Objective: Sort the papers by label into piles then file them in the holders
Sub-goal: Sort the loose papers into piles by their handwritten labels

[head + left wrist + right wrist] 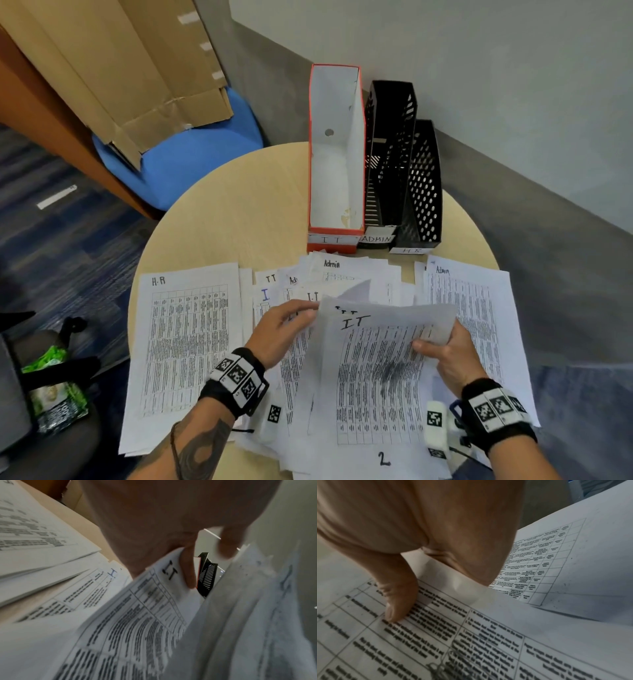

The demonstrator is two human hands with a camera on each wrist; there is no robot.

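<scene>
A sheet labelled IT (376, 359) is lifted over the loose papers in the middle of the round table (233, 219). My left hand (291, 325) pinches its top left corner. My right hand (442, 353) pinches its curled right edge, thumb (397, 607) on the printed face. In the left wrist view my fingers (188, 569) lie on another IT sheet (145, 608) beneath. An H.R pile (185, 342) lies at left, an Admin pile (479, 322) at right. Behind stand three holders: orange IT (337, 164), black ADMIN (387, 154), black H.R (423, 192).
Mixed IT and Admin sheets (329, 277) fan out between the piles and the holders. A blue chair (178, 157) with brown cardboard (130, 68) leaning on it stands beyond the table's left side. A dark chair with packets (54, 387) is at lower left.
</scene>
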